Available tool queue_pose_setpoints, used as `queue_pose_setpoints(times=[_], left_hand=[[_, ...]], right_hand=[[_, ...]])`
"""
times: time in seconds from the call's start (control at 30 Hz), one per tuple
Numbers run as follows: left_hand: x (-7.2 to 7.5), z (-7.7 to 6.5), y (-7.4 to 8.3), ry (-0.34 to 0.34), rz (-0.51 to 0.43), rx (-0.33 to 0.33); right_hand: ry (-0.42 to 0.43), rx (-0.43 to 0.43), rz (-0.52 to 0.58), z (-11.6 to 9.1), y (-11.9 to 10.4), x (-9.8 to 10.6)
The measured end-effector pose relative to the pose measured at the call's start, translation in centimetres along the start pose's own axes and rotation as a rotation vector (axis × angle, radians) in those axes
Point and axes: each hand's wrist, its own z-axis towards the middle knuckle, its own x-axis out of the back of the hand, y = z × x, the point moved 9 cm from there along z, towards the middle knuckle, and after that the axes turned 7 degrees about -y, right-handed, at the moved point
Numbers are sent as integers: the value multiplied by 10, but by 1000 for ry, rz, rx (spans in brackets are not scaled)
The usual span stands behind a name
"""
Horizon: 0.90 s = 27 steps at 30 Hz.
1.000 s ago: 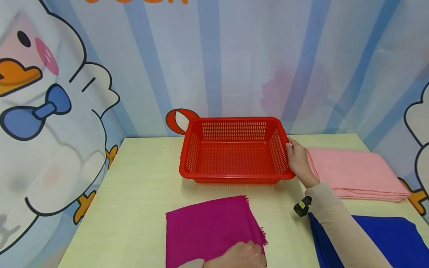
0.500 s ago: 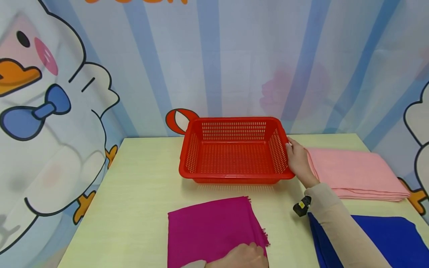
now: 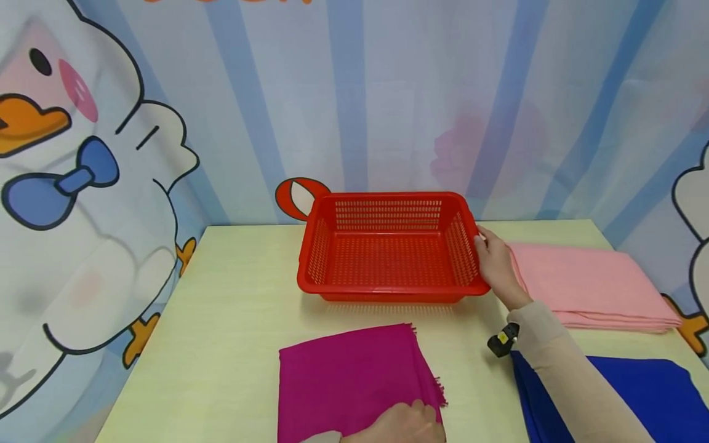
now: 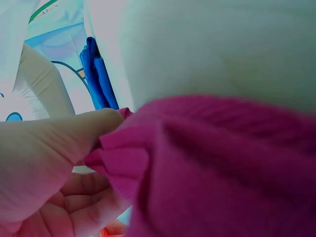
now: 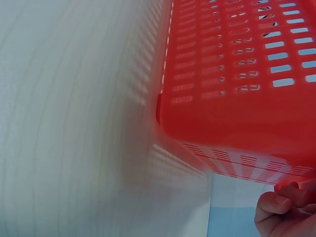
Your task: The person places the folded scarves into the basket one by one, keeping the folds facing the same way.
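Observation:
A red plastic basket (image 3: 388, 290) with slotted walls stands at the back middle of the table, nothing inside it. My right hand (image 3: 496, 264) grips its right rim; in the right wrist view the curled fingers (image 5: 286, 210) hold the rim beyond the basket wall (image 5: 227, 118). Nearer the front lies a folded magenta cloth (image 3: 346, 381) with a frayed right edge. At its lower right edge my left hand (image 3: 401, 424) pinches the cloth. Between thumb and fingers the left wrist view shows the gathered layers of magenta cloth (image 4: 212, 173).
To the right of the basket lies a folded pink cloth (image 3: 598, 286). A folded blue cloth (image 3: 642, 387) sits at the front right, partly under the right sleeve (image 3: 576, 375). A printed curtain (image 3: 399, 92) hangs behind the pale table (image 3: 221, 332).
The magenta cloth and my left hand have shifted slightly to the right. My right hand keeps its hold on the basket rim, and the basket stays put.

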Motion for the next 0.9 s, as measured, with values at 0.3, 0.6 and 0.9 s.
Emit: queue_pose_setpoints(times=[0.3, 0.6, 0.9], left_hand=[[6, -4, -5, 2, -41, -74], [17, -17, -13, 88, -59, -110], [27, -29, -41, 163, -238, 27]], right_hand=[[-85, -75, 102, 0, 1, 8], [-149, -116, 203, -11, 3, 14], [-158, -111, 219, -24, 9, 23]])
